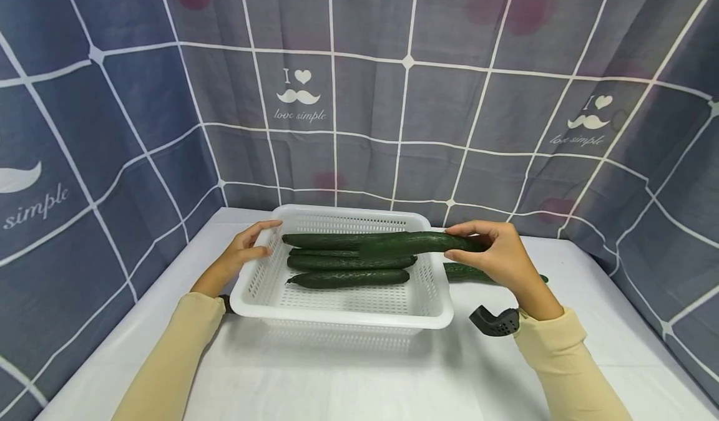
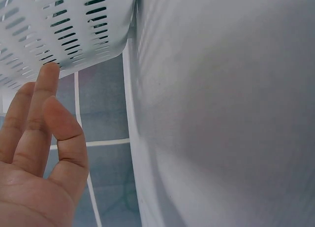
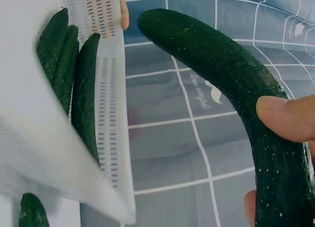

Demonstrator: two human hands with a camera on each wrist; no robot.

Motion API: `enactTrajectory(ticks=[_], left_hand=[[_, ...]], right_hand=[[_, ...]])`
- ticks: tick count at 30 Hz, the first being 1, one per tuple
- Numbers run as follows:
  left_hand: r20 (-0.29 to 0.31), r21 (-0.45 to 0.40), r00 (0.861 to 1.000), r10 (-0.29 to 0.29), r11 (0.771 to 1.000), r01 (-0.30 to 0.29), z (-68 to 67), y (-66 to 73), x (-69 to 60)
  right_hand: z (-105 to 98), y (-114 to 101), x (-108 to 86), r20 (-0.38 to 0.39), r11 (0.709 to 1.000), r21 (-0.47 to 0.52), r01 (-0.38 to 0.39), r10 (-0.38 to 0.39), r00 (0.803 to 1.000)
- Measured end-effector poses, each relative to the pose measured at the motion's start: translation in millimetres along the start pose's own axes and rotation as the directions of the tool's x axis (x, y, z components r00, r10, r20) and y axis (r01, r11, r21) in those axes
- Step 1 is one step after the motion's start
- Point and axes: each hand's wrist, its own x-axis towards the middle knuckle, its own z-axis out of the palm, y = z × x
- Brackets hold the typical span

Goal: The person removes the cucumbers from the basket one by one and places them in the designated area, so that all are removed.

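Several cucumbers [image 1: 348, 279] lie in the basket [image 1: 337, 317]. The right hand [image 1: 491, 246] grips another cucumber [image 1: 421, 242] partly over it; the left hand [image 1: 243, 249], fingers extended, touches the basket. Loading seems in hand, calling next for lowering

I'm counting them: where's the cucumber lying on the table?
In the head view, that cucumber lies right of the white basket, partly hidden behind the right hand.

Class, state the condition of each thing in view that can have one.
White perforated plastic basket: upright on the white tabletop.
Slender dark-green cucumbers in the basket: lying side by side.
Curved dark-green cucumber: raised, gripped by the right hand.
Dark-green cucumber right of the basket: lying, partly hidden.
Left hand: touching the basket's left side.
Blue-grey gridded fabric curtain: hanging behind.
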Motion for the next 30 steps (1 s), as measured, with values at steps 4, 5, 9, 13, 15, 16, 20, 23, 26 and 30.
enactTrajectory(ticks=[4,5,9,13,15,16,20,23,26,30], left_hand=[[0.001,0.004,1.000,0.001,1.000,-0.001,-0.1,-0.4,-0.9],[0.001,0.003,1.000,0.001,1.000,-0.001,0.0,-0.5,-0.9],[-0.003,0.004,1.000,0.000,1.000,0.000,0.0,-0.7,-0.4],[-0.003,0.000,1.000,-0.004,1.000,0.004,-0.2,-0.7,-0.1],[-0.004,-0.001,1.000,-0.006,1.000,0.006,-0.1,-0.6,-0.2],[-0.003,-0.002,1.000,-0.010,1.000,0.010,0.2,-0.4,-0.1],[-0.007,-0.001,1.000,-0.014,1.000,0.014,0.8,0.4,-0.2],[-0.006,-0.002,1.000,-0.013,1.000,0.013,0.6,0.3,-0.2],[-0.005,0.004,1.000,-0.006,1.000,0.006,0.6,-0.1,0.0],[-0.015,0.025,1.000,-0.001,1.000,0.001,0.7,-1.3,0.1]], right_hand=[[-3.8,4.9,-8.3,-0.019,1.000,0.005,0.015,-0.015,1.000],[-5.1,6.3,-10.2,-0.022,1.000,0.008,0.018,-0.018,1.000],[-11.1,12.4,-16.7,-0.027,0.999,0.025,0.036,-0.035,0.999],[-17.0,19.0,-21.3,-0.033,0.998,0.036,0.052,-0.051,0.998],[-20.1,21.8,-23.6,-0.038,0.998,0.039,0.055,-0.054,0.998],[-21.9,23.2,-24.9,-0.041,0.998,0.040,0.055,-0.054,0.998],[-29.4,28.5,-28.9,-0.057,0.997,0.042,0.057,-0.055,0.997],[-34.7,33.2,-31.4,-0.065,0.996,0.052,0.067,-0.063,0.996],[-39.9,38.8,-33.7,-0.072,0.994,0.073,0.075,-0.070,0.995],[-47.4,46.3,-36.2,-0.082,0.994,0.083,0.077,-0.070,0.994]])
